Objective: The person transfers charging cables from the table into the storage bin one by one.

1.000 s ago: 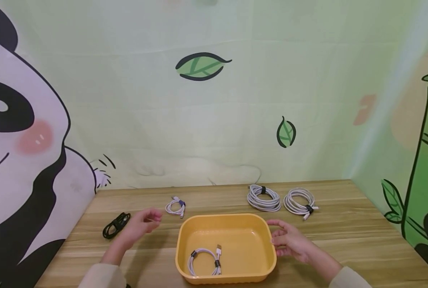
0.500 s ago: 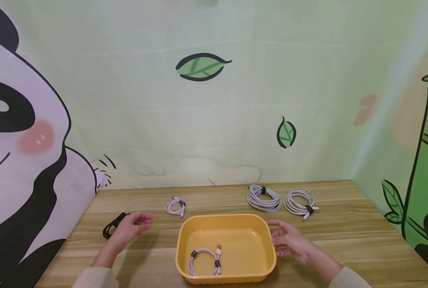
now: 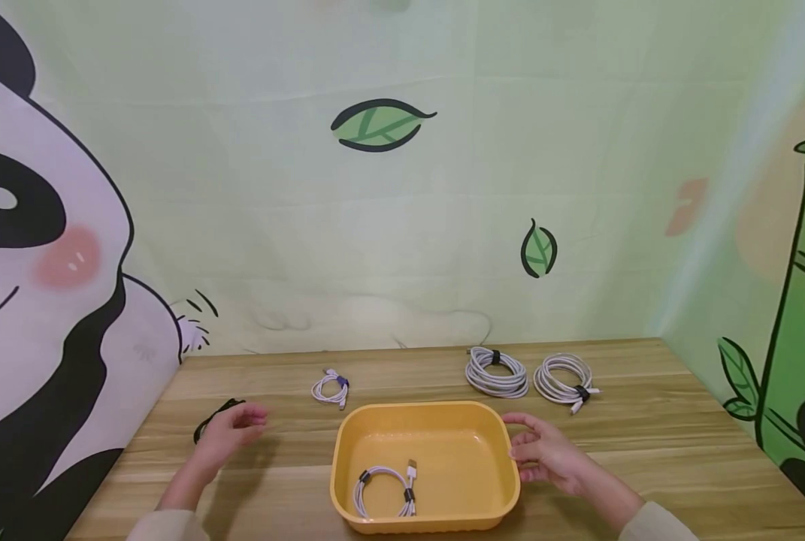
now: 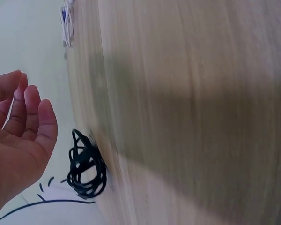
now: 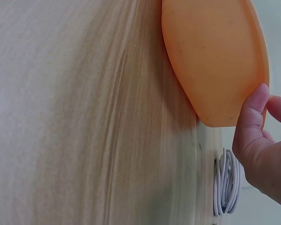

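In the head view, my left hand (image 3: 229,432) is raised over the left of the table, fingers loosely bent with nothing between them. Below and behind it lies a coiled black cable (image 4: 86,168), partly hidden by the hand in the head view. My right hand (image 3: 547,454) holds the right side of a yellow plastic bin (image 3: 459,466) near its far corner; the right wrist view has the thumb against the wall by the rim. Inside the bin, at the near left, sits a coiled white USB cable (image 3: 409,496) with black ties.
Behind the bin lies a small white cable (image 3: 341,391) with a blue tie. Farther right are two thicker coils, a grey-white cable (image 3: 497,383) and a white cable (image 3: 564,385). A printed cloth backdrop (image 3: 402,210) rises at the wooden table's (image 3: 646,421) back edge.
My left hand has moved left and slightly down, coming over the black cable and covering more of it in the head view. The right hand and the bin have stayed put.
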The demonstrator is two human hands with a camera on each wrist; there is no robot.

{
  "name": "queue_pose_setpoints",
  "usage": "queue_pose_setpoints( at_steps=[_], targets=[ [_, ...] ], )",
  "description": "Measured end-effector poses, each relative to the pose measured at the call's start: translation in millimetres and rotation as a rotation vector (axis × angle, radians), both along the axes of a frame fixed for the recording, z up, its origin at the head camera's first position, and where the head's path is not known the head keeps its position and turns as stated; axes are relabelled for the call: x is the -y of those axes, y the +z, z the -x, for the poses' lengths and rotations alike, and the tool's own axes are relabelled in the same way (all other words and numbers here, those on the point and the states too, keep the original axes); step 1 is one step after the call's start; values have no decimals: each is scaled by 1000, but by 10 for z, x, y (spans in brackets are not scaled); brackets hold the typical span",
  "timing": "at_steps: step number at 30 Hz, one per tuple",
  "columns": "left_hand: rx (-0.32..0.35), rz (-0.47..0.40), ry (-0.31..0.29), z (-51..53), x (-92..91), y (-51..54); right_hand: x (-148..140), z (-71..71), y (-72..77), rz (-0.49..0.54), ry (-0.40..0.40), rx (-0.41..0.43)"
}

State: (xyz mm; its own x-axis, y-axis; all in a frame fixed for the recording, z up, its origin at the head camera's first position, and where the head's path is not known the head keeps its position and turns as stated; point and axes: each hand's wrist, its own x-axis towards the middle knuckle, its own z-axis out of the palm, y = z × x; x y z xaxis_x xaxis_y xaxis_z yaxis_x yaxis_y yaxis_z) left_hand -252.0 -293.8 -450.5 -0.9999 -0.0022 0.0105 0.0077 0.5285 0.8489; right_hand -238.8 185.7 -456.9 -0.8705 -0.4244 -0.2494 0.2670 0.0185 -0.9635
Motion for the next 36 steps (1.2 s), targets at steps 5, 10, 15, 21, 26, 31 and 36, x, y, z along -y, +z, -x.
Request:
queue_pose_setpoints(
  at_steps=[5, 10, 15, 21, 26, 31, 36],
  targets=[
    [-22, 23, 41, -24, 79, -8, 1, 3, 2, -2, 0, 2],
    [-54, 24, 79, -41, 148, -35, -1, 8, 2, -6, -3, 5],
    [-60, 19, 106, -41, 219, -80, -4, 6, -5, -3, -2, 8],
    [-34, 42, 165, -63, 292, -111, -5, 4, -7, 3, 0, 3],
    [-30, 90, 208, -72, 353, -133, -3, 3, -6, 0, -2, 7],
    [-48, 108, 293, -52, 391, -144, -2, 4, 0, 0, -4, 9],
    [-57, 106, 352, -24, 423, -151, -4, 5, -5, 5, -2, 12]
  ],
)
